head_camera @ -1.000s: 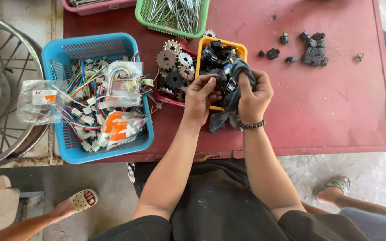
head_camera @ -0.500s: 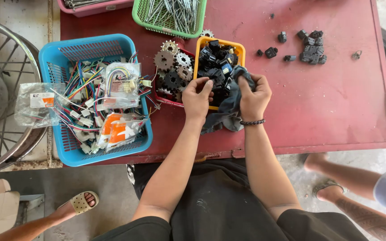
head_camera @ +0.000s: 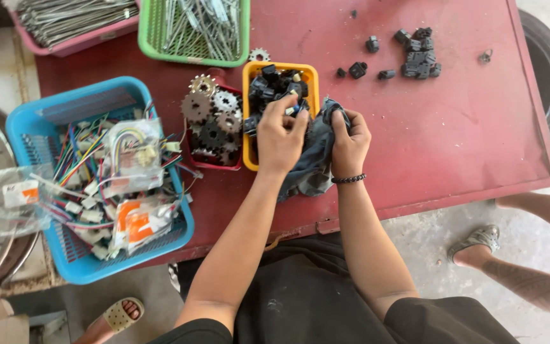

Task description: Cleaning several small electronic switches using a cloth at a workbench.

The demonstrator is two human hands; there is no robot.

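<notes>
My left hand (head_camera: 279, 132) hovers over the yellow bin (head_camera: 247, 75) of small black parts, its fingers pinched on one small black part at the bin's near end. My right hand (head_camera: 349, 135) grips a dark grey rag (head_camera: 313, 167) that hangs down over the red table (head_camera: 453, 127) just right of the bin. The two hands sit close together, almost touching across the rag.
A red tray of metal sprockets (head_camera: 211, 124) lies left of the yellow bin. A blue basket (head_camera: 65, 102) holds coloured wire harnesses. A green basket (head_camera: 151, 38) and a pink tray (head_camera: 90, 38) hold metal spokes. Loose black parts (head_camera: 415, 54) lie far right. Another person's foot (head_camera: 479, 245) stands at right.
My left hand has reached further into the yellow bin and pinched a part. The rag has shifted up with my right hand. The other person's legs moved at right.
</notes>
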